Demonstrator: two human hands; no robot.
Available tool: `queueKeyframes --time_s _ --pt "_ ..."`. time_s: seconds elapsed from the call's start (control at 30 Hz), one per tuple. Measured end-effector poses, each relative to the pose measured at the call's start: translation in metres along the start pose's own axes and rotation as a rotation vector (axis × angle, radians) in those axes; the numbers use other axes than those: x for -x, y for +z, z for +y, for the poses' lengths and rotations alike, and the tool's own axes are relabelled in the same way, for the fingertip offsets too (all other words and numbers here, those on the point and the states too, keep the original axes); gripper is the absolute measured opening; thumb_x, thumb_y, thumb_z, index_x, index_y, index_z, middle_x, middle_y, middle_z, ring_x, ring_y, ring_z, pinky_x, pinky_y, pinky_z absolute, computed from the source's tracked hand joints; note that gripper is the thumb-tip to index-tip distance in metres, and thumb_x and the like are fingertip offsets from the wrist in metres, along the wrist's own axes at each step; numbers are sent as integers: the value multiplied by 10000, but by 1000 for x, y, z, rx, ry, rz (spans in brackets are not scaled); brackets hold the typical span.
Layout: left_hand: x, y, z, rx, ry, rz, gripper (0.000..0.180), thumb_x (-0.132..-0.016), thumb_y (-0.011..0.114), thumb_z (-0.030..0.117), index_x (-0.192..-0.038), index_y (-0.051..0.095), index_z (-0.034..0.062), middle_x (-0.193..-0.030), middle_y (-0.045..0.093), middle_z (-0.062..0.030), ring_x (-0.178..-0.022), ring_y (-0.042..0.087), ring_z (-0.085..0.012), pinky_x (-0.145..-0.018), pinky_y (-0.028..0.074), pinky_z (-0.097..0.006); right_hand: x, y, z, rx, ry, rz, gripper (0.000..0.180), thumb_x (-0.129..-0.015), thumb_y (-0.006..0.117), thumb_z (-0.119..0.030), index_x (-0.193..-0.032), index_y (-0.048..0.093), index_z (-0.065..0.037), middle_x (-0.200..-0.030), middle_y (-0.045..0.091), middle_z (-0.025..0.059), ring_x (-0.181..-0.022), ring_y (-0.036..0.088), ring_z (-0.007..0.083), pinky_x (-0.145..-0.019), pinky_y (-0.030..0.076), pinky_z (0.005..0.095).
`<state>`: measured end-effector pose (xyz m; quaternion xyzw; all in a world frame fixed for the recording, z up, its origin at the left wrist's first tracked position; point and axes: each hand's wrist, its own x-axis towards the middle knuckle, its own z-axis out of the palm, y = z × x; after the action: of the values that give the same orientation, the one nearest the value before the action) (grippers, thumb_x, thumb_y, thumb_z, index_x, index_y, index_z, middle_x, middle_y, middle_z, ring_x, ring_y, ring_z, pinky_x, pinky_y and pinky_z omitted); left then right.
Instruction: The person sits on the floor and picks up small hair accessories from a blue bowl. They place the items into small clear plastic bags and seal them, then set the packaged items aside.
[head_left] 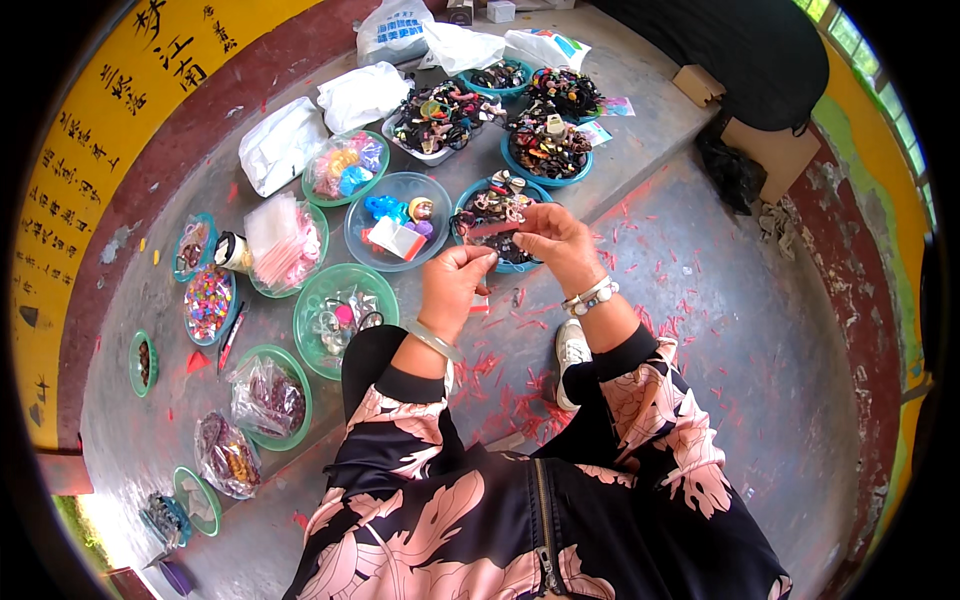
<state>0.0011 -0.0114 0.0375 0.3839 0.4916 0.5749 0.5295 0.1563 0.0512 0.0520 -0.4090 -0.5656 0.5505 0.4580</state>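
Note:
My left hand [452,283] and my right hand [556,243] are raised together above a concrete step. Between their fingertips they pinch a thin flat pinkish strip [489,229], a small hair-clip-like piece. Right behind it stands a blue bowl [462,206] of dark hair accessories. A pale bangle sits on my left wrist and a beaded bracelet on my right. My sleeves are black with pink leaves.
Several green and blue bowls of clips, beads and bagged trinkets, such as a green bowl [310,330], spread over the concrete ledge [180,420] to my left. White plastic bags [283,145] lie at the back. Red scraps litter the floor [760,340]. Cardboard boxes [775,150] stand far right.

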Motion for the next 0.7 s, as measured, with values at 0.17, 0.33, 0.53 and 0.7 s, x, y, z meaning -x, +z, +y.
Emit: queueKeyframes --time_s 0.17,0.33,0.53,0.7 --pt "0 0 2 -40 -5 37 110 -781 620 98 -799 642 -8 -699 610 -22 -555 528 -59 -444 439 -198 6 2 -13 190 -275 101 207 -693 654 -6 -890 605 -45 -831 592 30 -720 549 98 -645 464 233" --pt "1 1 5 -72 -28 44 100 -774 624 91 -801 640 -3 -694 609 -18 -554 523 -56 -450 439 -196 16 11 -33 568 -580 -10 189 -670 636 23 -844 623 -48 -833 587 77 -744 586 177 -629 476 274" --pt "2 3 1 -206 23 58 111 -780 624 99 -828 639 -1 -688 618 -16 -549 528 -49 -465 437 -203 23 18 -35 887 -614 -58 211 -651 616 -70 -859 628 -104 -844 585 72 -827 572 267 -680 483 360" --pt "4 5 -1 -297 97 31 105 -786 617 91 -841 641 5 -672 622 -15 -533 529 -50 -468 427 -210 22 16 -29 907 -554 -117 107 -681 585 -80 -785 605 -96 -810 576 60 -773 581 274 -630 482 371"
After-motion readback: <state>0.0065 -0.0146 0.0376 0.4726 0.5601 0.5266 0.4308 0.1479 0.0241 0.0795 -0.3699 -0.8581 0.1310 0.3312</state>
